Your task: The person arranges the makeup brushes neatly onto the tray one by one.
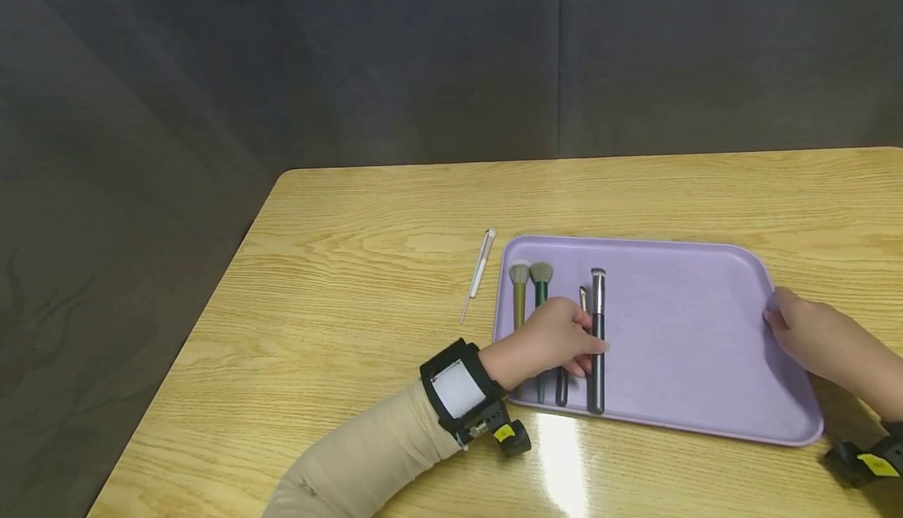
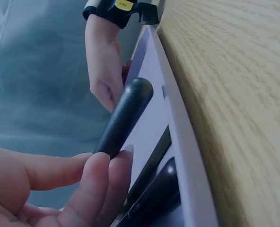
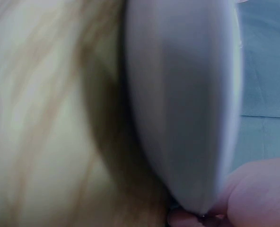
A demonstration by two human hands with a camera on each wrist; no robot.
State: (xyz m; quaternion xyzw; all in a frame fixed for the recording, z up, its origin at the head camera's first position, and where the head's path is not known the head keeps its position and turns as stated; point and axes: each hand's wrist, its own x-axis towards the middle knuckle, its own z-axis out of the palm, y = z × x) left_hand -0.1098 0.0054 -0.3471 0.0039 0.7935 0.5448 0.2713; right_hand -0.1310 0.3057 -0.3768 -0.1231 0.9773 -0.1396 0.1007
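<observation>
Between thumb and fingers my left hand (image 1: pixel 553 338) pinches a black-handled makeup brush (image 1: pixel 598 377) with a silver ferrule, over the purple tray (image 1: pixel 691 330). The left wrist view shows the rounded end of its black handle (image 2: pixel 130 109) rising from the fingertips. Left of it in the tray lie a slim dark brush (image 1: pixel 562 389), a green-handled brush (image 1: pixel 542 273) and an olive-handled brush (image 1: pixel 519 275), partly hidden by the left hand. My right hand (image 1: pixel 811 334) grips the tray's right rim; in the right wrist view its fingers (image 3: pixel 258 194) are only partly seen, beside the tray's edge.
Two thin white sticks, one a white brush (image 1: pixel 482 267), lie on the wooden table (image 1: pixel 339 283) just left of the tray. A dark curtain (image 1: pixel 423 56) hangs behind the table and along its left side.
</observation>
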